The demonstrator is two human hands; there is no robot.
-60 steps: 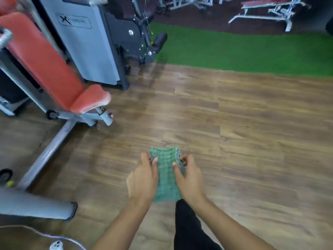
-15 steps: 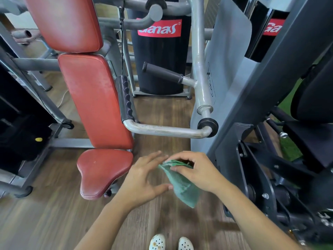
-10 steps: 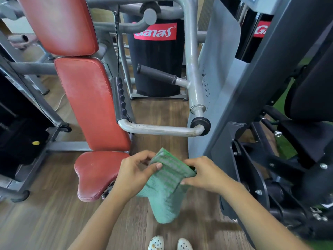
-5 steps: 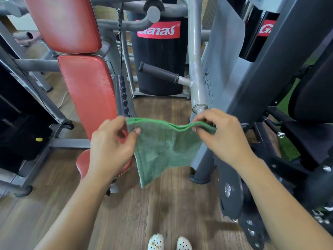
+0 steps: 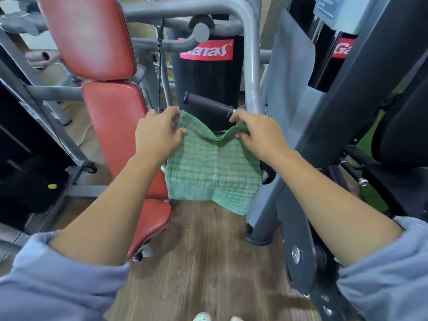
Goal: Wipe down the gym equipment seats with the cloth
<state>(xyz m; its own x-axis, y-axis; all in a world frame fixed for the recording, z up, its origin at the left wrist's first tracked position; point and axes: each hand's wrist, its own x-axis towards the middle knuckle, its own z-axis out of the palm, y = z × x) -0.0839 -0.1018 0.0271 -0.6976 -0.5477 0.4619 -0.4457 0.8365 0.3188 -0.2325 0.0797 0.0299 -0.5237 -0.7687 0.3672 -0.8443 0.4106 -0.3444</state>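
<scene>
From my remote seat, the change is in the green cloth (image 5: 213,167): a second and a half ago it was a bunched wad in the right hand (image 5: 259,135), half a second ago it was pulled nearly flat between both hands, and now it hangs opened out at the middle of the frame, striped face toward me, its top edge sagging in a dip because the hands have come closer together. The left hand (image 5: 157,133) pinches the upper left corner between thumb and fingers, and the right hand has its fingers curled over the upper right corner. I read that as the cloth being shaken out and ready, with no wiping begun here; it touches no pad. The red seat (image 5: 150,218) sits in the lower left-centre, partly hidden behind my left forearm and below the cloth, with the red backrest (image 5: 115,126) rising above it. On writing: a red label (image 5: 206,50) on the black column at upper centre reads "Ganas", a second label (image 5: 342,48) at upper right shows only "Ga", and the small plate (image 5: 328,5) in the top right corner is too small to read.
</scene>
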